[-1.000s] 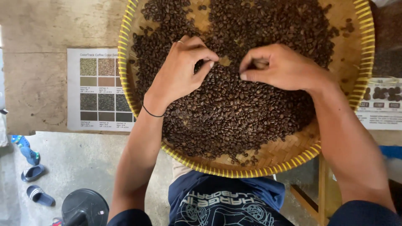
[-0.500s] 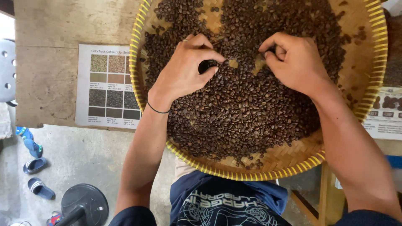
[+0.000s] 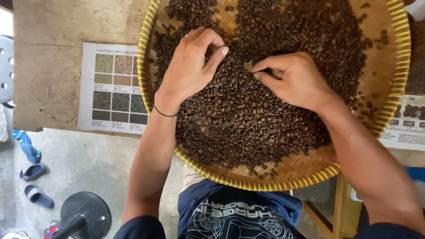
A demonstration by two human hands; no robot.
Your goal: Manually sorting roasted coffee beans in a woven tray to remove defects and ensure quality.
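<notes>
A round woven bamboo tray with a yellow rim (image 3: 283, 183) rests on a wooden table and over my lap, heaped with dark roasted coffee beans (image 3: 248, 119). My left hand (image 3: 190, 66) lies palm-down on the beans at the tray's upper left, thumb and forefinger pinched together; whether a bean is between them I cannot see. A thin black band circles that wrist. My right hand (image 3: 294, 79) rests on the beans in the middle, fingers curled and pointing left, fingertips close to the left hand.
A printed colour chart (image 3: 117, 88) with bean-shade squares lies on the wooden table (image 3: 53, 57) left of the tray. Another printed sheet (image 3: 409, 121) lies at the right. Below on the concrete floor are sandals (image 3: 33, 172) and a black round stand base (image 3: 86, 214).
Both hands have shifted over the beans; the right hand moved left and down toward the left hand. The view has drifted, so the tray sits further right in the frame.
</notes>
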